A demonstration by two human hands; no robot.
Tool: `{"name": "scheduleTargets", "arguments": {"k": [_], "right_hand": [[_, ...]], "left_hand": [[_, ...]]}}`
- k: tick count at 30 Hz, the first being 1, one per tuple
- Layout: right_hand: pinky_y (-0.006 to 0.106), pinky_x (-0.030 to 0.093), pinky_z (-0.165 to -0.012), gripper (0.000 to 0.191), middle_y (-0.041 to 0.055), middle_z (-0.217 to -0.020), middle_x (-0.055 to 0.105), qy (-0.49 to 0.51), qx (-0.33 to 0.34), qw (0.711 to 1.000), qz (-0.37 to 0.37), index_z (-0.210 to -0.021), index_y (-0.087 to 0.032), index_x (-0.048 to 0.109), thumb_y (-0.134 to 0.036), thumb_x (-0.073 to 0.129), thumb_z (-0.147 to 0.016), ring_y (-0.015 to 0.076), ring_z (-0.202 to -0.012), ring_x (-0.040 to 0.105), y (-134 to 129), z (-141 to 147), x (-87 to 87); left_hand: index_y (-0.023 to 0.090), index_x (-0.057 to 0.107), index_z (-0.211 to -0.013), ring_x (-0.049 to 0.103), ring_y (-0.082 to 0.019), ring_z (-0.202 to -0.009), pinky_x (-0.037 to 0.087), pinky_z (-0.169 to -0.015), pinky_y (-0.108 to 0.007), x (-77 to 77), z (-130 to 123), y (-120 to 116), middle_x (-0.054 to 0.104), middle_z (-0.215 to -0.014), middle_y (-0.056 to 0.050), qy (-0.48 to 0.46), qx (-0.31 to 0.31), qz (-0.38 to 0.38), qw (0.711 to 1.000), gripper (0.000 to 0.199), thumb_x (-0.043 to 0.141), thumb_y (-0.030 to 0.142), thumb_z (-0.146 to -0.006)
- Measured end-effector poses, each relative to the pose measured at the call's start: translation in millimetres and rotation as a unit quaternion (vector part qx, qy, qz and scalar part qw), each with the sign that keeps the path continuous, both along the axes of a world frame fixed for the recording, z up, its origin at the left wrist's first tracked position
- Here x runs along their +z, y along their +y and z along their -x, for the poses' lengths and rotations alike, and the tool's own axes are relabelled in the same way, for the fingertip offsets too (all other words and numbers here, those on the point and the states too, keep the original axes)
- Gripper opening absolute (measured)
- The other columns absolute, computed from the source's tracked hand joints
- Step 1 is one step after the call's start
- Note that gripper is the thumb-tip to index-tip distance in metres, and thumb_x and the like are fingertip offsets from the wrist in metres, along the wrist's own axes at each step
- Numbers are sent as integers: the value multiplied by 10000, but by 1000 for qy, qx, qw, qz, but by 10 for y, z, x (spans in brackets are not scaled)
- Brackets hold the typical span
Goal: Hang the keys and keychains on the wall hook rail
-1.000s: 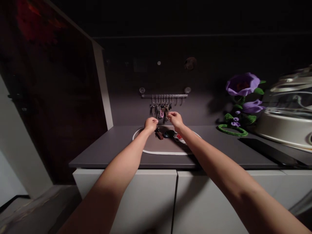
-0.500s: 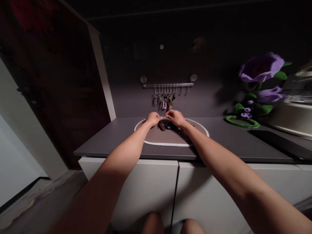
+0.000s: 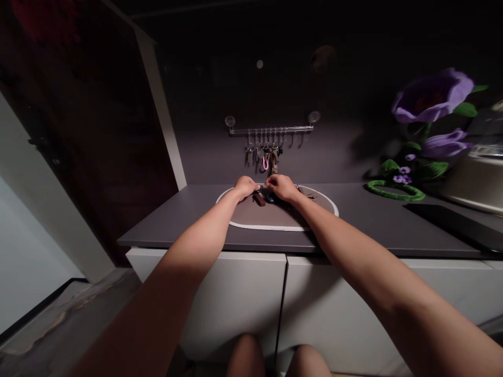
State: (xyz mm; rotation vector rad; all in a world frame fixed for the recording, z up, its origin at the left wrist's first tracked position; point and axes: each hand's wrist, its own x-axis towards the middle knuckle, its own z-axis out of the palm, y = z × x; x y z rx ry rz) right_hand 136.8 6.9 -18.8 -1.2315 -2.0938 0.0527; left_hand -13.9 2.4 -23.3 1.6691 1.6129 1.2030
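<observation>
My left hand is over the left part of a brown mat with a white rim, its fingers closed in a pinch. Just below those fingertips lies a brown keychain fob, with a small dark piece at its upper end. Close by on the right, my right hand is also pinched, its fingertips near the left ones. What either pinch holds is too small to make out. A dark blue round object shows below my right hand, which partly covers it. More keys lie beyond my right wrist.
On the wall behind, a clear hook rail carries several key bunches, one with a pink loop. A purple flower decoration with a green ring base stands right, beside a dark flat panel. White cabinet doors are below the grey counter.
The view has shifted slightly, so the rail and mat sit higher in the picture. Both hands keep their pinched pose over the mat, with little movement.
</observation>
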Motion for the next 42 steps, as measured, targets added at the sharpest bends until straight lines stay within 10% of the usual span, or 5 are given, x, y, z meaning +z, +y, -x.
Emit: {"name": "scheduleTargets", "arguments": {"k": [25, 42], "right_hand": [[247, 413, -722, 176, 31, -865, 659, 83, 52, 994, -36, -907, -186, 625, -269, 534, -780, 136, -761, 569, -77, 42, 48], [264, 425, -767, 121, 39, -823, 639, 214, 91, 968, -91, -731, -190, 677, -291, 609, -722, 141, -799, 570, -141, 17, 172]], "left_hand": [[86, 578, -724, 612, -126, -654, 501, -789, -334, 240, 22, -38, 610, -649, -57, -428, -103, 30, 897, 96, 535, 0, -717], [103, 585, -740, 598, -98, -632, 521, -747, -262, 337, 47, -127, 624, -662, -50, -480, -164, 51, 860, 98, 505, 47, -753]]}}
